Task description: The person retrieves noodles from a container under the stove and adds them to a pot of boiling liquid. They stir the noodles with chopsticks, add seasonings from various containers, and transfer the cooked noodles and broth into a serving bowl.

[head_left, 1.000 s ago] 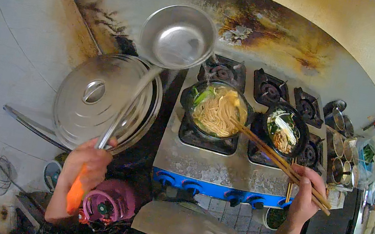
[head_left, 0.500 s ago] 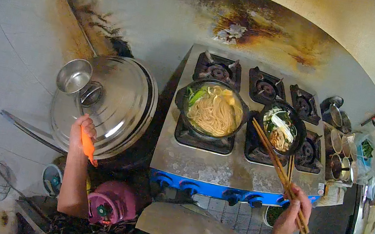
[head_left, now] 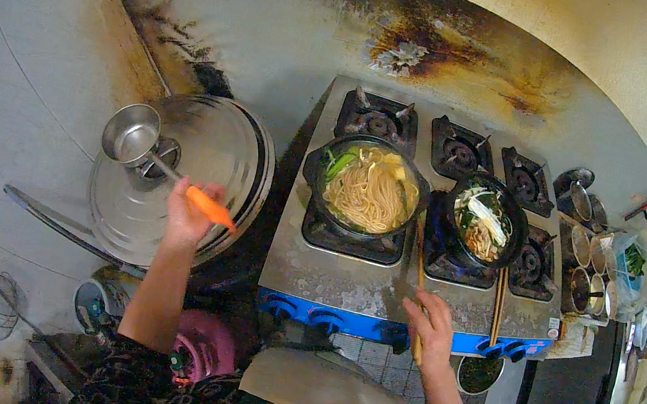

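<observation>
My left hand (head_left: 194, 212) is closed round the orange handle of a metal ladle (head_left: 131, 133), whose bowl is over the round steel lid (head_left: 216, 148) of a large pot. My right hand (head_left: 432, 334) grips long wooden chopsticks (head_left: 419, 271) at the stove's front edge, their far tips between two black pots. In the left pot (head_left: 310, 172) are pale noodles (head_left: 368, 195) in broth with green leaves. Smaller, the right pot (head_left: 520, 228) holds white mushroom strips (head_left: 484, 213), dark greens and brown pieces. Another pair of chopsticks (head_left: 499, 306) lies beside that pot, over the stove edge.
The steel stove (head_left: 310, 278) has several burners and a blue knob panel (head_left: 354, 325). Metal cups (head_left: 580, 245) and a plastic bag of greens (head_left: 634, 258) stand at the right. Below are a pink gas cylinder (head_left: 207, 346) and a tub of greens (head_left: 479, 374).
My left hand has moved right and up, with the ladle handle tilted further right. My right hand has swung left with the chopsticks, which have come off the right pot's rim.
</observation>
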Demonstrator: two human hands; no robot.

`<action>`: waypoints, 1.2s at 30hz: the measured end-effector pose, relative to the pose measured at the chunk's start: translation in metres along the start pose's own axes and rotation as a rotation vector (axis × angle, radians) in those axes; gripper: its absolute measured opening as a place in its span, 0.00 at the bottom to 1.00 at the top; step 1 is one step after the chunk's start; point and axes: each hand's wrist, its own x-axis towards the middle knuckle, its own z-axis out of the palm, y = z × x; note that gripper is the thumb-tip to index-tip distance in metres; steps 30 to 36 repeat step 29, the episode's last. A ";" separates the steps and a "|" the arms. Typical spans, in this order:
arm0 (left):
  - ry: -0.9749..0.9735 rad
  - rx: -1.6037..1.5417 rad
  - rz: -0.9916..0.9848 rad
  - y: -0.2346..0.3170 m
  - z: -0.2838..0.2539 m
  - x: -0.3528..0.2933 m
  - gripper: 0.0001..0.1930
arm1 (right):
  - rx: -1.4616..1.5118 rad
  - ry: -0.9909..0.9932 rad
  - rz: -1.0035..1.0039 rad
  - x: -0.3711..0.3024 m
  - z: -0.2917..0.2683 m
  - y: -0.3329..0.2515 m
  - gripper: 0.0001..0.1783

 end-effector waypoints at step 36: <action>0.222 0.203 0.177 -0.052 0.001 0.014 0.25 | 0.264 -0.259 0.008 -0.010 0.007 0.033 0.25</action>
